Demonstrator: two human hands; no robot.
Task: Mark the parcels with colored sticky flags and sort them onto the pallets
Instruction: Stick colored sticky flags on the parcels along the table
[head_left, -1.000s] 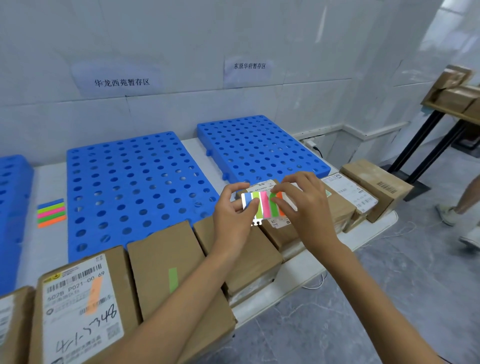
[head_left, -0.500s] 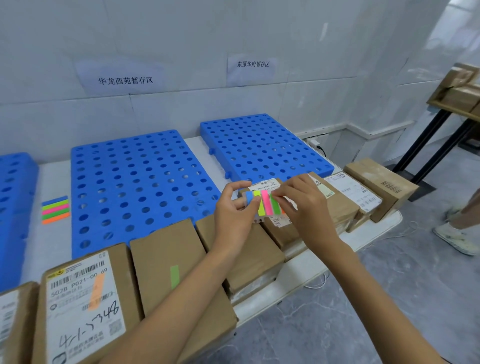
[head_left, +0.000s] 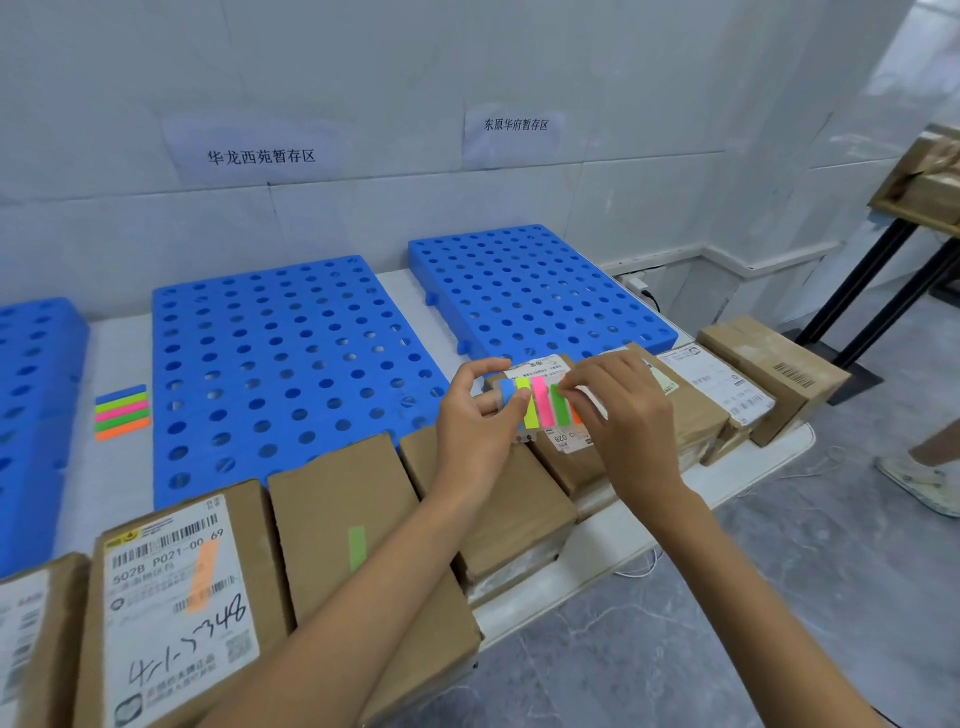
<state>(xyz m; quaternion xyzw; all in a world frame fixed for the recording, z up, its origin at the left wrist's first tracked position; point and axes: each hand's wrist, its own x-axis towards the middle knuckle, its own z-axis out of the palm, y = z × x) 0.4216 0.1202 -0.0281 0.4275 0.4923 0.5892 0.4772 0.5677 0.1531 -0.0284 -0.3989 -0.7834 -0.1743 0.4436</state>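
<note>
My left hand (head_left: 475, 421) holds a card of colored sticky flags (head_left: 540, 408) by its left end, above the row of parcels. My right hand (head_left: 623, 410) pinches the flags at the card's right side, near the green and orange strips. Brown cardboard parcels line the table's front edge. One parcel (head_left: 176, 603) carries an orange flag on its label, the parcel beside it (head_left: 358, 540) a green flag. Under my hands lies a labelled parcel (head_left: 576, 452). Three blue perforated pallets stand behind: left (head_left: 31, 415), middle (head_left: 275, 364), right (head_left: 535, 291).
A second set of flag strips (head_left: 123, 413) lies on the white table between the left and middle pallets. Paper signs hang on the wall above the pallets. More parcels (head_left: 769, 364) sit at the table's right end. A black-legged stand and a person's foot (head_left: 924, 480) are at right.
The card of flags has stayed in my hands above the parcels. My right fingers have shifted slightly along the strips on the card's right side.
</note>
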